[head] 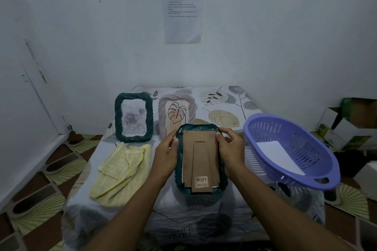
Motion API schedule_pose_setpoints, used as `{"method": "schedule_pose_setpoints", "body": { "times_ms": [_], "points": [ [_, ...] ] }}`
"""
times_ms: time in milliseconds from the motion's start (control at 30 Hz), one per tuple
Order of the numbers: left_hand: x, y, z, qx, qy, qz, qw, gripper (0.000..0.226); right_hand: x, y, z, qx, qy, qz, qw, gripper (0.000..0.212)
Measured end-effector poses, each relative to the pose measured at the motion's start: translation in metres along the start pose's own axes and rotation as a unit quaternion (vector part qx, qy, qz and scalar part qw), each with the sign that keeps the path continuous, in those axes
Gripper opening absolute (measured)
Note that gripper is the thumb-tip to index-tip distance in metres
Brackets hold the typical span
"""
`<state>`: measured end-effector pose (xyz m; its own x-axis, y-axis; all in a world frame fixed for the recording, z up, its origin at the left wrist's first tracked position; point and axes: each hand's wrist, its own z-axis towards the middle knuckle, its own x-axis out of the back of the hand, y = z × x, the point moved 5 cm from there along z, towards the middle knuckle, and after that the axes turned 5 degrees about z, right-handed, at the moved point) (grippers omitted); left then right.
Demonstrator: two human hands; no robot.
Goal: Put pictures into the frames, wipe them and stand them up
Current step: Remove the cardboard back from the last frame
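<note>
Two filled frames, the dark green frame [133,117] and the pale frame [177,114], already stand at centre. Left hand [165,154] and right hand [230,149] close their fingers on the sides of a third frame [201,161], lying face-down at lower centre. Wiping with the yellow cloth [122,171] and standing it remain.

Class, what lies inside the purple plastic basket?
One white sheet of paper rests in the purple slotted plastic basket. Its printed side, and anything beneath it, cannot be seen.
</note>
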<state>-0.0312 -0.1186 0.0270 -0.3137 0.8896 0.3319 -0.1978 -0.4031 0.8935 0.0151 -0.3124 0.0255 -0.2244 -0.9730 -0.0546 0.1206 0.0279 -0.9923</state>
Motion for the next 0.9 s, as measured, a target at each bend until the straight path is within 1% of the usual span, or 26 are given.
{"method": "schedule_pose_setpoints", "body": {
  "times_ms": [67, 133, 200, 300, 367, 400, 467, 533, 567, 667, 700, 733, 833, 900],
  "points": [
    [-0.002, -0.005, -0.005, 0.000, -0.035, -0.017, 0.999, 0.029, 0.002, 0.001, 0.006, -0.010, 0.009, 0.014, 1.000, 0.014],
    [-0.003, -0.013, -0.008, 0.027, -0.067, -0.030, 0.997, 0.025, 0.003, 0.002, 0.014, -0.025, 0.006, 0.024, 0.999, 0.014],
    [-0.003, -0.018, -0.009, 0.050, -0.076, -0.035, 0.995, 0.024, 0.002, 0.004, 0.019, -0.042, -0.011, 0.032, 0.999, 0.016],
    [0.001, -0.021, -0.003, 0.069, -0.028, -0.037, 0.997, 0.019, 0.003, 0.008, 0.019, -0.063, -0.041, 0.022, 0.997, 0.020],
    [0.003, -0.022, 0.002, 0.081, 0.003, -0.038, 0.996, 0.014, 0.008, 0.014, 0.011, -0.067, -0.074, -0.007, 0.995, 0.020],
    [0.004, -0.023, 0.004, 0.087, 0.011, -0.046, 0.995, 0.011, 0.010, 0.018, 0.005, -0.063, -0.094, -0.029, 0.993, 0.023],
    [0.004, -0.023, 0.006, 0.088, 0.012, -0.057, 0.994, 0.010, 0.015, 0.025, -0.006, -0.061, -0.130, -0.041, 0.989, 0.037],
    [0.001, -0.022, 0.004, 0.083, -0.019, -0.060, 0.995, 0.018, 0.020, 0.032, -0.012, -0.085, -0.153, -0.006, 0.985, 0.050],
    [-0.002, -0.022, 0.001, 0.084, -0.051, -0.065, 0.993, 0.027, 0.022, 0.034, -0.012, -0.097, -0.164, 0.015, 0.982, 0.055],
    [-0.011, -0.030, -0.009, 0.114, -0.163, -0.071, 0.977, 0.076, 0.028, 0.036, -0.008, -0.115, -0.193, 0.031, 0.974, 0.069],
    [-0.012, -0.034, -0.011, 0.117, -0.186, -0.068, 0.973, 0.088, 0.030, 0.035, -0.007, -0.116, -0.206, 0.032, 0.971, 0.073],
    [-0.013, -0.035, -0.012, 0.113, -0.200, -0.069, 0.971, 0.095, 0.030, 0.035, -0.006, -0.117, -0.221, 0.034, 0.968, 0.075],
    [-0.011, -0.035, -0.011, 0.093, -0.203, -0.091, 0.970, 0.098, 0.030, 0.034, -0.005, -0.119, -0.260, 0.022, 0.958, 0.086],
    [-0.010, -0.034, -0.011, 0.092, -0.201, -0.098, 0.970, 0.096, 0.029, 0.033, -0.005, -0.118, -0.269, -0.005, 0.956, 0.094]
  ]
}}
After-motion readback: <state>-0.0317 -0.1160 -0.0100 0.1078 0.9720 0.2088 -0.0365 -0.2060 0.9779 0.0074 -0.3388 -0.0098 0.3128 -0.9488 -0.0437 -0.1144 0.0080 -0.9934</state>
